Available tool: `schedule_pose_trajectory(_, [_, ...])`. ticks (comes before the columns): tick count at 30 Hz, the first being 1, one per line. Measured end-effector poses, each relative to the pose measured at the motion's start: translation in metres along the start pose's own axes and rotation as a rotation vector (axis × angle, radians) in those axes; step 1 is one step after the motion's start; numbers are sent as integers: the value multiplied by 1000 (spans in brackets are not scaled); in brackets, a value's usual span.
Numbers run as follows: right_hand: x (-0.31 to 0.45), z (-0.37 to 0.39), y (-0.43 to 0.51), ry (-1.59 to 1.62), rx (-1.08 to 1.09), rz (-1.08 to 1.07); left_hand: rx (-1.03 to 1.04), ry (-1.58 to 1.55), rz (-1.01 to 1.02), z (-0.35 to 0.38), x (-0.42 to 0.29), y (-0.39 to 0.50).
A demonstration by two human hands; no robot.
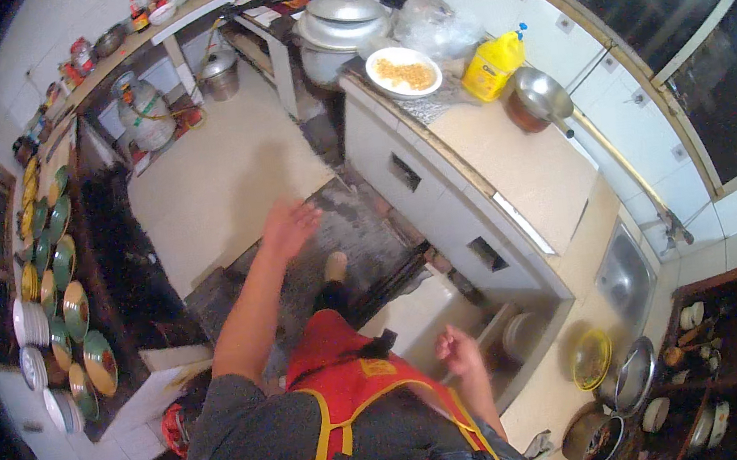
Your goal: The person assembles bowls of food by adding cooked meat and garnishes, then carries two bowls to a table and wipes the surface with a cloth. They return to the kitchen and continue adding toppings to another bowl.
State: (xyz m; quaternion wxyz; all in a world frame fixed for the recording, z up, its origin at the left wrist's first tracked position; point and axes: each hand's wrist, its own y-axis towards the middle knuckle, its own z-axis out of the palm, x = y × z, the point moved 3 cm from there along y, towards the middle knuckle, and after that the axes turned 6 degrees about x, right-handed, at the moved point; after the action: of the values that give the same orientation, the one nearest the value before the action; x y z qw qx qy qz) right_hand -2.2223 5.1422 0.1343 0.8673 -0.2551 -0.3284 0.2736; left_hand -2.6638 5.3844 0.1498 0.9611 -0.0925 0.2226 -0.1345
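My left hand point(291, 227) hangs over the kitchen floor with loosely extended fingers, slightly blurred, and holds nothing. Lower right, my right hand point(459, 350) is held beside the red apron point(327, 349) I wear, fingers loosely bent and nothing visible in them. Neither hand touches the counter. To the right runs a tiled counter point(510, 168). On its far end stands a white bowl point(404, 73) of yellowish food. Beside it are a yellow plastic jug point(493, 67) and a metal saucepan point(539, 94). One shoe point(336, 266) shows below me.
Plates of food point(75, 311) line the left ledge. A gas cylinder point(144, 112) and a lidded pot point(221, 74) stand on the floor ahead. A large aluminium pot point(347, 30) sits past the counter. Right, there are a sink point(626, 277), a yellow basket point(591, 359) and a wok point(596, 438).
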Motion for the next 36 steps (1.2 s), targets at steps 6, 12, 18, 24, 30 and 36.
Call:
schedule_pose_trajectory(6, [90,29,80,-33,-104,-185,2,12,-86,77,-2,238])
schedule_pose_trajectory(12, [186,121,175,-283,-302,-226,-67,74,-239,119,8,392])
schedule_pose_trajectory(18, [307,197,250,-599,-434,-344,-133,164,-276,128,17,475])
schedule_pose_trajectory(24, [429,198,341,-797,-410,-556,-267,241,-190,121,24,498])
schedule_pose_trajectory(30, [520,189,449,-1386,-584,-841,-228,352,-261,108,-24,466])
schedule_pose_trajectory(36, [543,185,500,-1916,-626,-844,-272,612,-271,145,-60,413])
